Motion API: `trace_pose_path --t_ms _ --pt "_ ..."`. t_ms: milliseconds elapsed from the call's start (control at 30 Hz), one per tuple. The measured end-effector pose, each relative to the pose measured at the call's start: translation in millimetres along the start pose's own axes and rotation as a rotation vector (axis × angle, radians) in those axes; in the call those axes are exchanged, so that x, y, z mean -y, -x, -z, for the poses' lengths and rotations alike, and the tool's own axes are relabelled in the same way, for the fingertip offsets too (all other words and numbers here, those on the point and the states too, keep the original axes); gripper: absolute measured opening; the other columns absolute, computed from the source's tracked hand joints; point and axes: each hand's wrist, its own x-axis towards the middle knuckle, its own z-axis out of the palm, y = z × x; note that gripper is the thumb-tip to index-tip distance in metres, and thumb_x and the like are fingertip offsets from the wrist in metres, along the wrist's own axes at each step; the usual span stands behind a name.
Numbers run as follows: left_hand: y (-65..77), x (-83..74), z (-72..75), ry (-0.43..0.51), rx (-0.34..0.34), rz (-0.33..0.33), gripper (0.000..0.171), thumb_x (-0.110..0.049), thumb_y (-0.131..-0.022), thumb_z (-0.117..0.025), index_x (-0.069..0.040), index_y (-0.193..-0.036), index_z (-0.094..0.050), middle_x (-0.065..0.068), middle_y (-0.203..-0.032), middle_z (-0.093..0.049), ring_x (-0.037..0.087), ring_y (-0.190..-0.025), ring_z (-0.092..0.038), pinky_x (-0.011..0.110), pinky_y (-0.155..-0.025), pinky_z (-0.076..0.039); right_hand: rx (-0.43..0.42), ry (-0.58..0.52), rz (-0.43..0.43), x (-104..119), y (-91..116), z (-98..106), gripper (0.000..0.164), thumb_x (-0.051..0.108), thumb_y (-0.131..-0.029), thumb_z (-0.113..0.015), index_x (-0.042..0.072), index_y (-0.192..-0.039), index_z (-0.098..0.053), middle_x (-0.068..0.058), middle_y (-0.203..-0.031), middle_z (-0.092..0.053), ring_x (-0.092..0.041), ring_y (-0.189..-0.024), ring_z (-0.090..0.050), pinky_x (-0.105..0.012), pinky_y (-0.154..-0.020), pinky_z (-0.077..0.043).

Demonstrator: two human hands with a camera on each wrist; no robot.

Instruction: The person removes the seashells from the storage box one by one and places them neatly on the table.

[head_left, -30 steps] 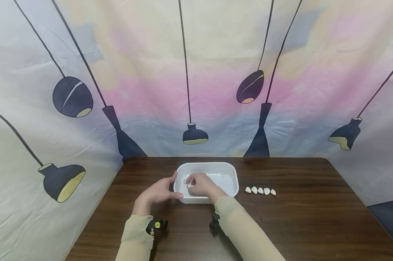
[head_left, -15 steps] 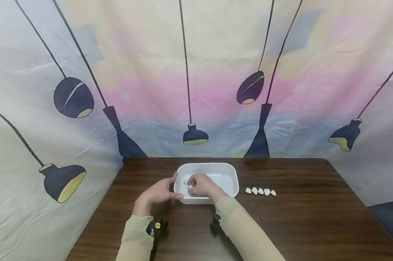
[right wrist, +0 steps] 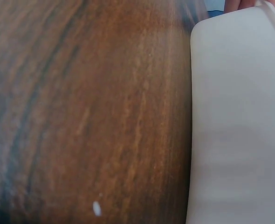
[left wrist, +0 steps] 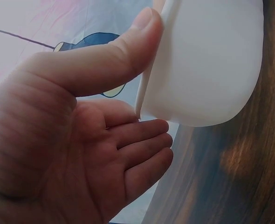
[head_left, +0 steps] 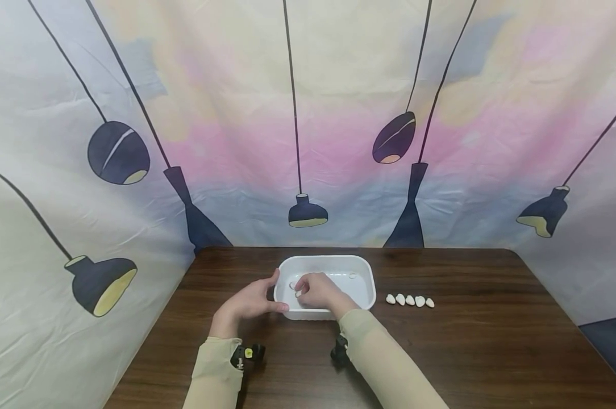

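Observation:
A white, round-cornered tray [head_left: 333, 315] stands on the table. My left hand [head_left: 249, 300] holds its left end, thumb on the near rim and index finger farther back; the left wrist view shows the thumb tip on the rim. Inside the tray, near its left end, my right hand [head_left: 318, 291] pinches a small white pebble-like piece [head_left: 298, 293] between thumb and fingers. Another small pale piece [head_left: 291, 286] lies just left of those fingertips, and one more pale piece [head_left: 352, 275] lies toward the back right of the tray.
To the right of the tray, several white pebble-like pieces [head_left: 410, 300] lie in a short row on the dark wooden table [head_left: 471, 352]. Behind the table hangs a cloth [head_left: 338, 147] printed with lamps. Each wrist wears a small black camera.
Both hands keep their places at the tray, the right fingers shifting only slightly over the piece. The whole head view has moved a little; the row of pieces is unchanged.

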Motion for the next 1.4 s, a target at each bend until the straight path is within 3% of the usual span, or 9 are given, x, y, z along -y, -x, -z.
trace_pose_path --t_ms 367,767,1400 --pt "-0.3 0.6 0.4 -0.007 -0.002 -0.004 0.106 -0.037 -0.089 -0.088 0.002 -0.167 -0.027 0.023 -0.165 -0.043 0.038 -0.149 -0.047 0.060 -0.119 -0.039 -0.017 -0.013 -0.028 1.0 0.0 0.8 0.021 0.019 -0.088 -0.084 0.009 -0.105 -0.077 0.005 -0.081 -0.064 -0.013 -0.077 -0.059 -0.032 -0.078 -0.053" --pt "0.4 -0.6 -0.7 -0.003 -0.005 0.004 0.106 -0.036 -0.089 -0.089 0.002 -0.167 -0.027 0.022 -0.165 -0.043 0.038 -0.149 -0.047 0.059 -0.119 -0.040 -0.022 -0.013 -0.076 2.1 0.0 0.2 0.026 0.027 -0.089 -0.087 0.008 -0.105 -0.077 0.005 -0.082 -0.065 -0.014 -0.080 -0.061 -0.034 -0.084 -0.055" --pt "-0.5 0.8 -0.5 0.000 -0.007 0.005 0.106 -0.036 -0.089 -0.089 0.002 -0.167 -0.028 0.022 -0.165 -0.044 0.039 -0.148 -0.047 0.061 -0.119 -0.039 -0.021 -0.046 -0.094 3.7 0.7 1.0 0.019 0.020 -0.089 -0.088 0.009 -0.100 -0.077 0.004 -0.083 -0.066 -0.014 -0.080 -0.061 -0.034 -0.083 -0.056"
